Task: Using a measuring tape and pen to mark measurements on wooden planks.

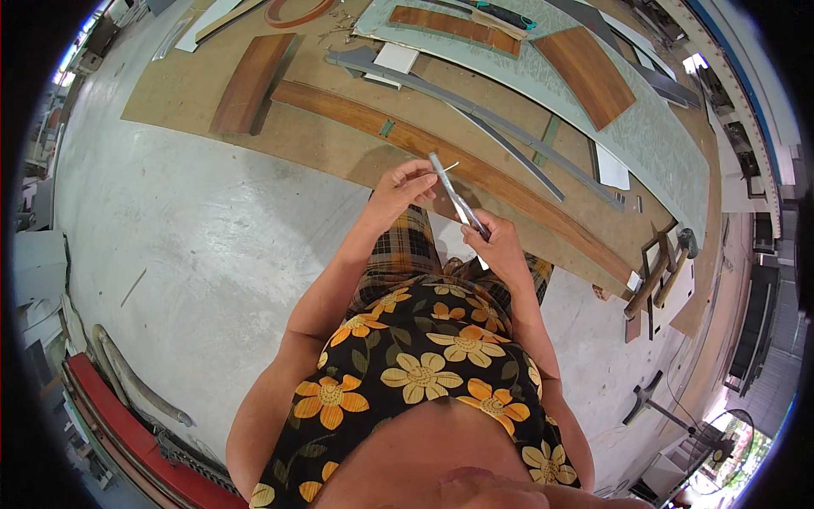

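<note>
Editor: Who is holding what?

Photographer: A person in a flowered top grips the lower end of a slim grey bar (457,200) in the right hand (498,241), fingers closed around it, on the near side of a long wooden plank (509,188).

Editor: And the left hand (405,190)?

Photographer: Fingers drawn narrow at the bar's upper end, near a thin white sliver (451,167). Whether they pinch anything, I cannot tell.

Editor: How does the bar lie?

Photographer: Its long axis slants from the right hand up and leftward toward the plank, steeper than the plank's own line. The left hand is nearer the tip, the right nearer the base.

Editor: What surrounds them?

Photographer: The plank rests on a tan surface (178,106); beyond it lies a long grey strip (492,128), and by its right end, a hammer (687,243).
</note>
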Demonstrator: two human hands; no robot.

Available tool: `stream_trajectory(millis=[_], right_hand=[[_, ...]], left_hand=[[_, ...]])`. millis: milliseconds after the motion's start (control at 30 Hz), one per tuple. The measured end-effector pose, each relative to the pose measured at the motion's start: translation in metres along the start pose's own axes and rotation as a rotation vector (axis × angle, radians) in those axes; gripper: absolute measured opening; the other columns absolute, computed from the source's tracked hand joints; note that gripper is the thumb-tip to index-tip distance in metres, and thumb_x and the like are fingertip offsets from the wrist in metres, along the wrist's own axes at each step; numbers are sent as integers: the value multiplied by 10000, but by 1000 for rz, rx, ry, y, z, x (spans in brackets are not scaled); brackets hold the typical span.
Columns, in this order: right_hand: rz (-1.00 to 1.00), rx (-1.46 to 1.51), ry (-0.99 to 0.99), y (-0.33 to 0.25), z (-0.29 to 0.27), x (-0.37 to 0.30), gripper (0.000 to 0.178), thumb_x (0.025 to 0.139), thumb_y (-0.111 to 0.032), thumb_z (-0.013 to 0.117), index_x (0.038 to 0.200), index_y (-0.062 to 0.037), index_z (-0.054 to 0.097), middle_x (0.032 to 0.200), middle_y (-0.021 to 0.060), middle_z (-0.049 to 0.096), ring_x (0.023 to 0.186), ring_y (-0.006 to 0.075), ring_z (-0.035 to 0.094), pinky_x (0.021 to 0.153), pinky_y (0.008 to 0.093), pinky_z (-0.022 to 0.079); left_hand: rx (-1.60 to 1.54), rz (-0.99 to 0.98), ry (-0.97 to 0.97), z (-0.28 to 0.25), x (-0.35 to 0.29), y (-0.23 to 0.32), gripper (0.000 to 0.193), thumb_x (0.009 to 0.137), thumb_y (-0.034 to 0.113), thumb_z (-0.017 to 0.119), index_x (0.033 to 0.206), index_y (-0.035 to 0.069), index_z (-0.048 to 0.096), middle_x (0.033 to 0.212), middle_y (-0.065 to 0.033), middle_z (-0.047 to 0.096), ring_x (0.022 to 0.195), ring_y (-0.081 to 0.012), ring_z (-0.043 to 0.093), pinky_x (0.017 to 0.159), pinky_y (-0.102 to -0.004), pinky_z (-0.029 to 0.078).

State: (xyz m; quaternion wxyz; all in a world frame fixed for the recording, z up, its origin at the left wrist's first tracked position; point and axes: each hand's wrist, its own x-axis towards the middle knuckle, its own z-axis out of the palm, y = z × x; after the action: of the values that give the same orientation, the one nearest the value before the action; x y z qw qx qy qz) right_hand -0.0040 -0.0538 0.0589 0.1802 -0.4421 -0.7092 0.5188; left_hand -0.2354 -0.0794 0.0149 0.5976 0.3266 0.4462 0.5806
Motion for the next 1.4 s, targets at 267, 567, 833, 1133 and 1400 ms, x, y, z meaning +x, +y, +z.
stream_trajectory(millis=[267, 567, 833, 1133, 1400], right_hand=[[-143, -114, -35, -17, 10, 19, 257, 904, -139, 649, 1140, -37, 672, 739, 65, 534, 648, 126, 482, 599, 288, 416], [-280, -353, 146, -33, 9, 68, 342, 900, -95, 555, 1232, -111, 636, 978, 172, 596, 893, 367, 633, 798, 448, 496], [-213, -213, 53, -37, 30, 58, 251, 889, -82, 602, 1127, -75, 681, 938, 134, 637, 746, 295, 629, 712, 361, 500], [-231, 69, 139, -70, 11, 42, 251, 906, -166, 702, 1124, -41, 694, 759, 20, 576, 644, 71, 473, 586, 246, 414], [-112, 275, 56, -39, 13, 33, 150, 938, -76, 650, 1060, 8, 676, 767, 4, 677, 636, 36, 551, 531, 196, 401]], left_hand=[[-37, 34, 145, -24, -8, 8, 113, 950, 168, 673, 897, 73, 640, 797, 2, 644, 716, -62, 598, 621, -220, 450], [-224, 161, 434, -75, -43, 40, 75, 933, 104, 668, 879, 104, 616, 880, -25, 684, 732, -102, 625, 717, -278, 526], [-311, 155, 403, -67, -48, 40, 47, 930, 111, 674, 952, 83, 642, 923, -48, 699, 822, -146, 686, 745, -297, 547], [270, 122, 13, -3, -32, 68, 336, 871, 32, 714, 1193, 68, 626, 952, -26, 674, 804, -114, 655, 685, -249, 497], [831, 257, -1, 30, -32, 54, 668, 765, 8, 765, 1376, 133, 527, 1123, -105, 676, 793, -210, 656, 711, -320, 526]])
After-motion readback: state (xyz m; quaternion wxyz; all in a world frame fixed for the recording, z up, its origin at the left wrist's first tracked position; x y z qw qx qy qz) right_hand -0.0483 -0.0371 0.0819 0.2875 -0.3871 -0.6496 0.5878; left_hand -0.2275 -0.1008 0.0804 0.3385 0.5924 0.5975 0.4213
